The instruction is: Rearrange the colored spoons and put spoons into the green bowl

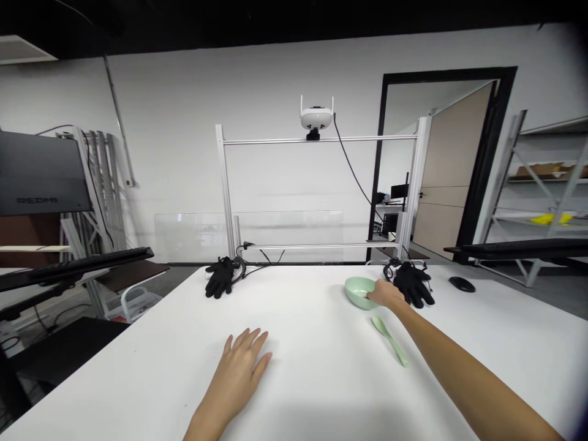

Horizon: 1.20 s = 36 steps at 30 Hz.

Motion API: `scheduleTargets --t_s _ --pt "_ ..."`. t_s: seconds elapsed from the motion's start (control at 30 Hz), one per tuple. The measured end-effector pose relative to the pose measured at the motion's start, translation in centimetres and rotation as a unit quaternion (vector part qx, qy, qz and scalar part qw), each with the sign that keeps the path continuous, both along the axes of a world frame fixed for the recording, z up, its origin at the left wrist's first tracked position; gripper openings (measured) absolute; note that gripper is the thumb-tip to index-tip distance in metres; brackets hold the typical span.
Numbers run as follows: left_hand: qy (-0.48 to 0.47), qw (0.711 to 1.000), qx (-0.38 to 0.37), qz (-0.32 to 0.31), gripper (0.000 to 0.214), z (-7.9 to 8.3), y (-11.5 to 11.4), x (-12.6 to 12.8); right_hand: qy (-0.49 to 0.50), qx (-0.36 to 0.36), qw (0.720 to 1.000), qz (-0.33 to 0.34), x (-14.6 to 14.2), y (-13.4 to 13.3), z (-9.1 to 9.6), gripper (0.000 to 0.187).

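My left hand [241, 367] lies flat on the white table [312, 380], palm down with the fingers stretched out, holding nothing. My right arm reaches far forward, and my right hand [384, 294] grips the near right rim of a pale green bowl [359, 291], fingers curled over the edge. A pale green spoon [389, 340] lies on the table just in front of the bowl, beside my right forearm, with its handle pointing toward me.
Black gloves with cables lie at the far edge: one glove [220, 277] on the left, another glove [414, 283] right behind my right hand. A black mouse [462, 283] sits far right. An aluminium frame [316, 140] with a white camera [316, 116] stands behind the table.
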<state>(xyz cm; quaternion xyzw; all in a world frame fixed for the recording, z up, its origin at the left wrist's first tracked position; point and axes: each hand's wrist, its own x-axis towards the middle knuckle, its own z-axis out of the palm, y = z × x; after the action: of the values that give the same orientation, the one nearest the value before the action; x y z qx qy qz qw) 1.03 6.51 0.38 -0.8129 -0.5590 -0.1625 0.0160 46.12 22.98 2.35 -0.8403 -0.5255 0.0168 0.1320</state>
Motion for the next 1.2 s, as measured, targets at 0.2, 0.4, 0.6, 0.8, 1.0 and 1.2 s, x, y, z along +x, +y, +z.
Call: scheduleTargets --t_s 0.2,0.4,0.6,0.8,1.0,1.2 --pt "0.007 1.000 -0.012 0.007 0.053 0.3 -0.2 0.2 0.002 -0.011 1.000 0.009 -0.5 -1.7 1.7 0.052" --pt "0.005 1.000 -0.002 0.003 0.053 0.2 0.1 0.1 -0.022 0.025 0.999 0.042 -1.2 -5.9 3.6 0.048" --pt "0.003 1.000 0.007 0.001 0.052 0.3 0.2 0.2 -0.032 0.092 0.993 0.073 -2.2 -10.9 3.9 0.051" --pt "0.007 1.000 0.004 -0.001 0.054 0.3 0.1 0.4 -0.011 0.150 0.981 0.125 -3.0 -14.9 1.9 0.054" --pt "0.007 1.000 0.007 -0.002 0.053 0.0 0.2 0.6 -0.011 0.188 0.968 0.164 -3.3 -17.8 -1.8 0.057" --pt "0.004 1.000 0.010 -0.003 0.051 0.0 0.0 0.8 0.000 0.213 0.960 0.183 -3.4 -19.7 -4.9 0.057"
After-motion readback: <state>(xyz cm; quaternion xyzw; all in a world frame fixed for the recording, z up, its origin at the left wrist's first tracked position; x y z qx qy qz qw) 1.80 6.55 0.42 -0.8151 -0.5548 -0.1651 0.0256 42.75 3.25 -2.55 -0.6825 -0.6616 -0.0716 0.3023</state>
